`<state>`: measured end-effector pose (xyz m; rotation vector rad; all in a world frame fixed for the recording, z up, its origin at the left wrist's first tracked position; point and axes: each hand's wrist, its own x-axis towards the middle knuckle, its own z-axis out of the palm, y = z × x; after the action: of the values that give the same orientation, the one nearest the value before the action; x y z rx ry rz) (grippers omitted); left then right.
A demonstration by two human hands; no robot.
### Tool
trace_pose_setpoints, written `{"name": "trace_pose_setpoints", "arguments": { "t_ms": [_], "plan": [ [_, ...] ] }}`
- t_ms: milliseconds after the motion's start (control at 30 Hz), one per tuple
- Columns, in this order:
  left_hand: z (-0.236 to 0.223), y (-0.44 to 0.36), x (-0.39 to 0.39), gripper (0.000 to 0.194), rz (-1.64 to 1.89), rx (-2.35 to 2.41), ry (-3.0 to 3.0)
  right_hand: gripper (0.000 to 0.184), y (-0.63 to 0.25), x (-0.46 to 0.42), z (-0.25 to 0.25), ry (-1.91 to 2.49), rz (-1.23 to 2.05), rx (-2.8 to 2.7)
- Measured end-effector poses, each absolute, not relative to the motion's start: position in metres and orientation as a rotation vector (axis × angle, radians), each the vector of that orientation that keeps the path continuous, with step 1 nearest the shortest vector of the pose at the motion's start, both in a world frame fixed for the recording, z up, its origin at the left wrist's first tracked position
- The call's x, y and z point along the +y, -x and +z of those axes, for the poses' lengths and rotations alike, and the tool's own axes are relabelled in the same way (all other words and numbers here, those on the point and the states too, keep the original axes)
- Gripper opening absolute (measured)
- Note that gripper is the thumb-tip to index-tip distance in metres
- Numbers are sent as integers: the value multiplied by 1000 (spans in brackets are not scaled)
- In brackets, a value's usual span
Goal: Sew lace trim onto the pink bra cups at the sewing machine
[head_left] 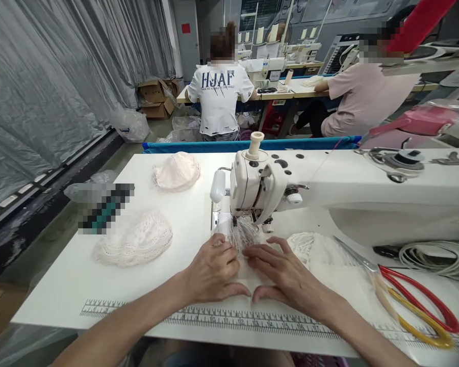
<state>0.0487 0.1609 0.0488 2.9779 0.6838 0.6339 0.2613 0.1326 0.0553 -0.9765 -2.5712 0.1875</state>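
Evidently, left hand [216, 270] curled, right hand [281, 272] part-open, both touching sheer fabric [239, 238].

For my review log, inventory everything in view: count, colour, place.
Sewing machine: one, white, centre to right
Sheer lacy fabric: one bunch, whitish, under the needle
Round lace pieces: two, pale pink, table left
Loose fabric: count unclear, off-white, right
Long-bladed scissors: one, red and yellow handles, right
Coiled cable: one bundle, pale, far right
Flat table: one, white, ruler-marked front
Cardboard boxes: several, brown, left
Draped curtain: grey, left
Background machines: several, white
People: two, white and pink tops, behind
Left hand, right hand: fingers at the lacy fabric
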Motion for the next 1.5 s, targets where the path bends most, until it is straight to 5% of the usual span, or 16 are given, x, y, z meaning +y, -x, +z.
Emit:
{"name": "trace_pose_setpoints", "arguments": {
  "t_ms": [100, 167, 233, 333, 467, 733, 1500],
  "plan": [
    [51, -51, 154, 63, 575, 713, -2983, 47, -257, 125, 49, 928, 120, -2551],
    [50, -52, 152, 63, 566, 749, -3001, 33, -254, 127, 42, 907, 48, -2514],
    [47, -53, 152, 42, 620, 786, -3049, 19, -252, 131, 36, 905, 7, -2450],
    [43, -52, 154, 14, 767, 845, -3062, 22, -251, 138, 34, 918, 57, -2352],
    [42, -51, 160, 14, 861, 903, -2909, 34, -251, 141, 37, 922, 138, -2312],
    [38, -66, 159, 12, 944, 1168, -2904, 15, -252, 140, 30, 986, 101, -2238],
    [49, -62, 140, 19, 802, 850, -3017, 12, -265, 127, 30, 854, 232, -2436]
  ]
}}
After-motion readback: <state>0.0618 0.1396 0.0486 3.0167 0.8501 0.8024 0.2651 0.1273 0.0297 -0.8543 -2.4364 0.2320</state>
